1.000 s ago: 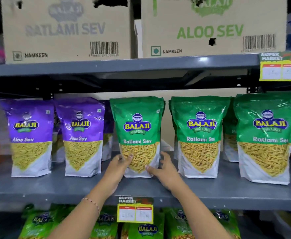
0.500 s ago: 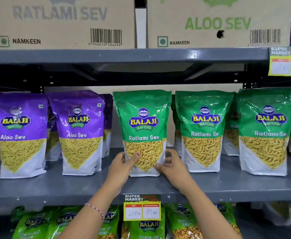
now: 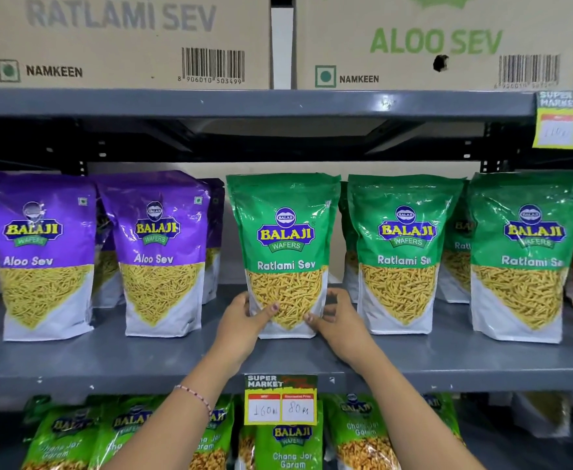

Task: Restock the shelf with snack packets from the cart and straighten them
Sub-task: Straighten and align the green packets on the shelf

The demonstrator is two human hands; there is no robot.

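Head view: a green Ratlami Sev packet (image 3: 287, 256) stands upright on the grey shelf (image 3: 142, 361), near its front edge, with bare gaps either side. Packets behind neighbouring rows are mostly hidden. The left hand (image 3: 244, 317) and right hand (image 3: 337, 318) clasp its lower corners.

A single head-worn wide-angle camera faces the grey middle shelf (image 3: 75, 361) straight on from within arm's reach, level with its standing packets, its frame running from the cartons (image 3: 122, 42) on the shelf above down to the Chana Jor Garam packets (image 3: 292, 449) below.
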